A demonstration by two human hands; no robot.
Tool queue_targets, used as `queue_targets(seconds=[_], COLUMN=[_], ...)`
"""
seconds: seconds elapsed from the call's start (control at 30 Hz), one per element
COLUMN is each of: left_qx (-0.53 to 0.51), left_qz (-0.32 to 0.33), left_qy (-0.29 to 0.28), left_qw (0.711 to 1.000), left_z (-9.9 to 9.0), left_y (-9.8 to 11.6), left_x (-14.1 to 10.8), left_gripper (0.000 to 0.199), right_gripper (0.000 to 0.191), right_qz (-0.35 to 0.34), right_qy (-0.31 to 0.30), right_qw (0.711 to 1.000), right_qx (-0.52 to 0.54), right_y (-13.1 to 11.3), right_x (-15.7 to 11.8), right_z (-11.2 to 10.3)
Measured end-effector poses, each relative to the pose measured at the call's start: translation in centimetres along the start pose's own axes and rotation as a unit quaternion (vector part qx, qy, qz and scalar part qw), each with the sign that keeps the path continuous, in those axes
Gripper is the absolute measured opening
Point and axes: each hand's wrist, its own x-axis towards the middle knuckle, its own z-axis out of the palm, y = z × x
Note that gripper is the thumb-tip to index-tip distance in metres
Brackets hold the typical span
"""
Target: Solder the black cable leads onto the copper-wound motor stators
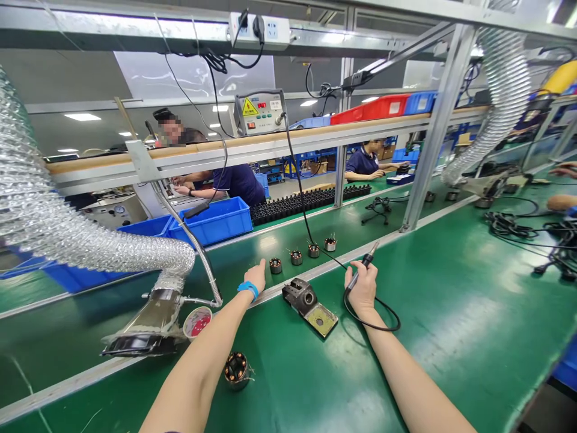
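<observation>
A yellow triangular electric-shock warning sign (249, 107) marks the front of the grey soldering station (265, 121), upper centre. Its red digital display (261, 105) is too small to read.

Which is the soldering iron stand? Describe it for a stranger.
Start at the green workbench. Between the person's left hand and right hand sits the soldering iron stand: a dark metal block on a brass-coloured plate, unlike the round stators beyond.

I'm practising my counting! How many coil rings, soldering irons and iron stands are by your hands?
Wound motor stators: 5
Soldering iron: 1
Soldering iron stand: 1
Total: 7
</observation>
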Motion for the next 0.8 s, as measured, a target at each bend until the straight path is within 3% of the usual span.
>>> queue_targets(seconds=[0.17, 0.33, 0.5, 0.8], left_qx=[-0.011, -0.027, -0.052, -0.046], left_qz=[0.022, -0.007, -0.043, -0.054], left_qy=[-0.01, -0.046, -0.079, -0.038], left_qw=[1.0, 0.999, 0.995, 0.997], left_z=[0.0, -0.3, -0.2, -0.9], left_y=[1.8, 2.7, 2.4, 0.8], left_x=[0.0, 1.2, 1.7, 0.1], left_gripper=[0.049, 0.04, 0.036, 0.033], right_gripper=[0.023, 0.023, 0.025, 0.025], right_qz=[0.0, -0.002, -0.008, -0.009], right_qy=[-0.002, -0.002, 0.001, 0.0], right_qw=[1.0, 1.0, 1.0, 1.0], right_qx=[-0.004, -0.007, -0.005, 0.005], right_y=[-0.1, -0.2, -0.2, -0.4], right_x=[0.0, 0.1, 0.2, 0.3], right_z=[-0.2, -0.3, -0.2, -0.5])
